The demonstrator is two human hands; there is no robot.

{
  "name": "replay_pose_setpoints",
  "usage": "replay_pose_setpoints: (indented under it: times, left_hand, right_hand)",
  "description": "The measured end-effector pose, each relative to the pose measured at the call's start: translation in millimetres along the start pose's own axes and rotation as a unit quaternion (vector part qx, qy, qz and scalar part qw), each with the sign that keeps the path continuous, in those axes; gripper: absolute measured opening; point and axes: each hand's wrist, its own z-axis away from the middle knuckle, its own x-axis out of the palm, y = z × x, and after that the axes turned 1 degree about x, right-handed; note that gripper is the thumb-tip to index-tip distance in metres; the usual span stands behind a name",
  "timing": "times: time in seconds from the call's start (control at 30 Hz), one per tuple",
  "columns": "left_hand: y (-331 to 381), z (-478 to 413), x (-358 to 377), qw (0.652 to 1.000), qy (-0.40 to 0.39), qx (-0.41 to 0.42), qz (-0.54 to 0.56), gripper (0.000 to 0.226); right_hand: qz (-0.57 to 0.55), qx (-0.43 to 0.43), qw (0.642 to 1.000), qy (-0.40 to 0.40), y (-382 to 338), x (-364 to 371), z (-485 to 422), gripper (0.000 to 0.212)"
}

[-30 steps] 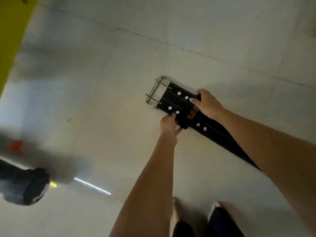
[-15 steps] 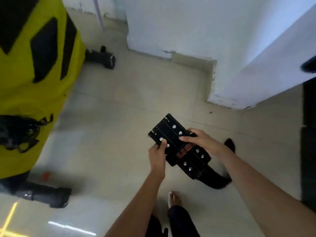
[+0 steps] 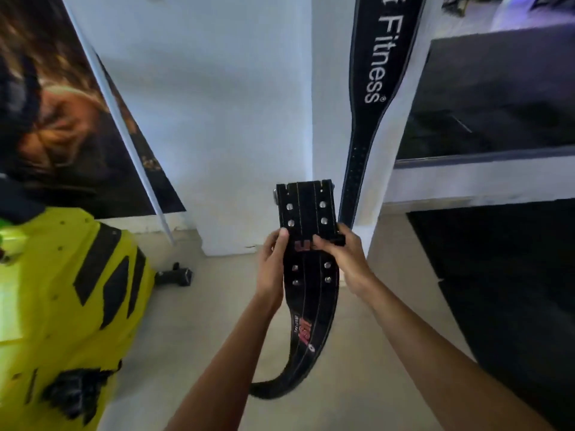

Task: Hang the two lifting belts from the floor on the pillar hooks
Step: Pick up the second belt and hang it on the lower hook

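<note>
I hold a black studded lifting belt [image 3: 309, 284] upright in front of the white pillar [image 3: 242, 126]. My left hand [image 3: 272, 262] grips its left edge and my right hand [image 3: 343, 255] grips its right edge near the red logo. Its buckle end points up and its tail curls down toward the floor. A second black belt [image 3: 373, 88] with white "Fitness" lettering hangs down the pillar's right side. Its top and the hooks are out of frame.
A yellow machine [image 3: 62, 306] with black panels stands at the left, a poster [image 3: 62, 119] on the wall behind it. A small dark dumbbell [image 3: 175, 275] lies on the floor by the pillar base. A dark mirror panel [image 3: 497, 98] and black mat [image 3: 513, 290] fill the right.
I have lifted the belt off the floor and raised it upright toward the pillar. My view has swung up from the floor to the wall, showing the hanging belt.
</note>
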Motion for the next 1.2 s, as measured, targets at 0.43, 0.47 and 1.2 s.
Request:
replay_pose_setpoints:
  times: [0.43, 0.47, 1.2]
  left_hand:
    - [50.1, 87.6, 29.7, 0.992, -0.06, 0.033, -0.11, 0.011]
    - [59.1, 84.9, 32.0, 0.992, -0.058, 0.042, -0.102, 0.012]
    - [165.1, 59.4, 94.9, 0.984, -0.061, 0.128, 0.105, 0.012]
  right_hand:
    - [-0.098, -0.099, 0.99, -0.027, -130.8, -37.2, 32.4, 0.026]
    - [-0.082, -0.109, 0.99, -0.038, -134.5, -36.9, 34.3, 0.028]
    - [-0.021, -0.19, 0.981, 0.01, -119.7, -76.9, 90.8, 0.026]
